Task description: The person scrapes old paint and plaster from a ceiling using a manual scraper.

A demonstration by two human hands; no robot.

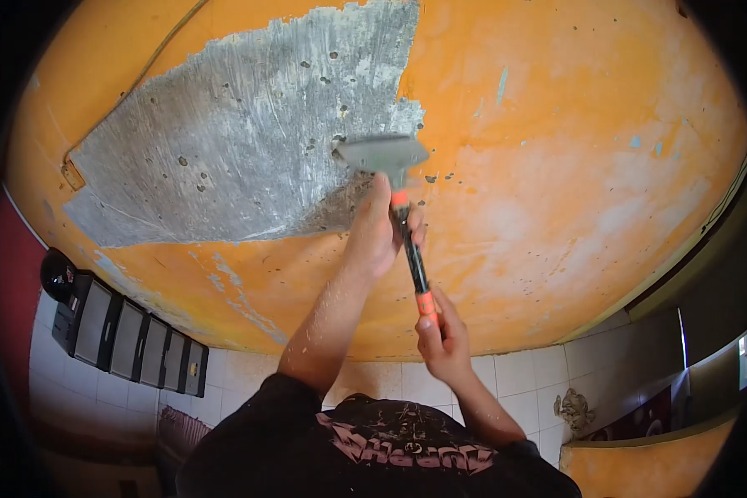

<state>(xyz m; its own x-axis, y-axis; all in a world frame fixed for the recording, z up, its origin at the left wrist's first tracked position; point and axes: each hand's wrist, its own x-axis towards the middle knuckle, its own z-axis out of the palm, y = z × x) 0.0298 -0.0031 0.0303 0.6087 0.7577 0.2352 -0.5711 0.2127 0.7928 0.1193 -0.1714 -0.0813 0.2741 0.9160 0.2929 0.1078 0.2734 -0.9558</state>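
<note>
A scraper (383, 154) with a wide metal blade and a black and orange handle lies against the wall at the right part of a bare grey patch (249, 124). My left hand (382, 228) is wrapped round the upper handle, just below the blade. Lower down, my right hand (442, 336) grips the orange end of the handle. Orange paint (539, 183) surrounds the grey patch, with a ragged edge between them. Small dark pits dot the grey surface. Pale flakes cling to my left forearm.
A cable (153, 62) runs down the upper left wall to a small box (73, 174). Below left stand a drawer unit (129, 340) and a black helmet (57, 274) on the tiled floor (373, 380). A crumpled cloth (574, 411) lies at lower right, near an orange ledge (639, 465).
</note>
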